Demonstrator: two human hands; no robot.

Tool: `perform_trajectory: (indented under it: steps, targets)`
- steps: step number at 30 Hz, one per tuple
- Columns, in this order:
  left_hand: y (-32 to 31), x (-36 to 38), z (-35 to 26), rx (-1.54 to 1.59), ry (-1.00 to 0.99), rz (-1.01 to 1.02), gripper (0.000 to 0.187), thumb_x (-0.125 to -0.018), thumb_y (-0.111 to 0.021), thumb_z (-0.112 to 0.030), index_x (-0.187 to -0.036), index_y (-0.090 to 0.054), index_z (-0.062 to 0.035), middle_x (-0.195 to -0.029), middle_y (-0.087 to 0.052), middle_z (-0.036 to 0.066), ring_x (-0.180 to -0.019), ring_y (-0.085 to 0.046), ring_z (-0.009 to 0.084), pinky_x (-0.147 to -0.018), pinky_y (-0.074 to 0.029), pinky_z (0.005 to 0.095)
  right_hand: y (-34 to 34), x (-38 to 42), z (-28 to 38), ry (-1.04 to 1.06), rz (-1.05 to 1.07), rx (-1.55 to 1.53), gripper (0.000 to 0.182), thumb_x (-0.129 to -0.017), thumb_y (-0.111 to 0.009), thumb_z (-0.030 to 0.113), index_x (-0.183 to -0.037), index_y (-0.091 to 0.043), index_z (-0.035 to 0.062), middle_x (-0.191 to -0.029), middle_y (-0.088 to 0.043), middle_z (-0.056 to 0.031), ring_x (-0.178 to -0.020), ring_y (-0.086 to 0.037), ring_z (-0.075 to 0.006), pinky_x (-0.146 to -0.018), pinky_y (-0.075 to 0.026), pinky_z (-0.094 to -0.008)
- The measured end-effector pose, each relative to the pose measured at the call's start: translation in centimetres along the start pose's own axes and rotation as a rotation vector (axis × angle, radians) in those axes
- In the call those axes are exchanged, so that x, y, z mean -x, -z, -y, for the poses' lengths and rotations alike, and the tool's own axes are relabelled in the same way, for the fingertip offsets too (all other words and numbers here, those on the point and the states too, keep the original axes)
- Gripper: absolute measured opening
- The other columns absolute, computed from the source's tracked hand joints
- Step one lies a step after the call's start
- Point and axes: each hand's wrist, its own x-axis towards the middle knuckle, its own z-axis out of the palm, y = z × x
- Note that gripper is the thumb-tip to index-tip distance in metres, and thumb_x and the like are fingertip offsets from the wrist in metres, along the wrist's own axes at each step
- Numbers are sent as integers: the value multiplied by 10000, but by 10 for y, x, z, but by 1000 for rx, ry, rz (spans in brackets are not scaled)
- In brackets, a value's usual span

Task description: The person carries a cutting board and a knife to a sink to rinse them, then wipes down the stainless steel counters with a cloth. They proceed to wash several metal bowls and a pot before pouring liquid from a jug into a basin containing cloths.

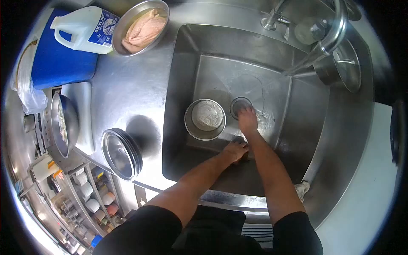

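Observation:
My right hand (247, 121) reaches down to the round drain (241, 103) in the floor of a steel sink (293, 140). Its fingers are bent together at the drain's near edge, and whatever they grip is hidden. Just below it, my left hand (235, 151) is low in the sink with curled fingers, against something dark and brownish that I cannot make out. To the left of both hands stands a round metal pot (187, 123) with cloudy whitish contents. Water runs from the faucet (335, 40) onto the sink floor, where wet patches shine around my right hand.
Stacked metal pans (121, 155) and a metal bowl of raw meat (144, 32) sit on the left counter. Beside the bowl are a plastic jug (83, 29) and a blue bin (63, 59). A steel pan (350, 68) leans at the sink's right. Shelves (91, 191) hold dishes lower left.

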Motion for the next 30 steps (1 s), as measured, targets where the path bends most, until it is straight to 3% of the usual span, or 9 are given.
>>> perform_trajectory:
  steps: [6,9,15,18,21,23,24,27,30]
  targets:
    - [-15,-18,2,231,148,208,558,-802,-786,-304,-1312,-667,-111,-1478,-526,141,-1281,-580,354,-1057,-505,446,-18,-32,-5,-175,124,-274,212,-815,-655,150,-982,-730,43,-1041,-711,-164,-1037,-661,-368,-904,-518,-505]
    - [-5,-16,2,300,184,279,521,-818,-771,-374,-1242,-710,-78,-1351,-637,161,-1212,-628,355,-1036,-517,441,-32,-43,-8,-265,-82,-501,204,-778,-660,149,-931,-715,26,-1004,-715,-207,-975,-672,-423,-870,-530,-522]
    - [-7,-20,13,344,102,374,545,-760,-796,-428,-1195,-742,-104,-1276,-692,129,-1132,-673,344,-967,-540,449,-37,-54,-20,-193,-67,-478,235,-750,-662,133,-952,-731,36,-995,-712,-235,-974,-670,-443,-874,-538,-494]
    - [13,-8,12,312,137,363,530,-721,-805,-434,-1147,-763,-122,-1230,-712,132,-1116,-680,330,-940,-544,449,-27,-54,-19,-210,-73,-497,179,-786,-680,115,-933,-727,24,-932,-725,-221,-920,-711,-358,-814,-560,-439]
    - [23,21,9,407,190,257,495,-707,-796,-424,-1107,-777,-133,-1170,-731,143,-1081,-692,332,-916,-546,448,0,-40,-25,-455,336,-1132,188,-858,-708,135,-1007,-702,21,-877,-711,-136,-892,-702,-204,-771,-555,-341]
    - [39,38,13,540,203,203,487,-700,-788,-423,-1097,-780,-140,-1142,-738,142,-1064,-697,331,-905,-544,454,28,-10,-33,-464,253,-1497,175,-905,-711,152,-1030,-683,33,-851,-674,-74,-845,-659,-136,-736,-531,-284]
    - [63,59,5,682,253,185,414,-707,-791,-366,-1017,-781,-92,-1097,-743,126,-998,-704,275,-863,-551,407,44,9,-39,-465,198,-1676,171,-928,-712,161,-1041,-674,38,-838,-655,-43,-822,-638,-102,-718,-518,-255]
    - [47,69,5,1260,341,71,357,-760,-793,-304,-1032,-736,-79,-1075,-710,71,-962,-669,181,-818,-540,335,96,69,-54,-500,163,-1876,160,-971,-678,160,-1084,-655,48,-871,-631,-1,-776,-594,-104,-704,-505,-257]
    - [86,118,-35,1772,333,-198,318,-837,-775,-240,-1102,-674,-96,-1039,-658,26,-949,-616,122,-773,-506,279,150,123,-46,-410,238,-1969,163,-975,-683,163,-1093,-651,55,-891,-612,8,-761,-571,-91,-691,-492,-259]
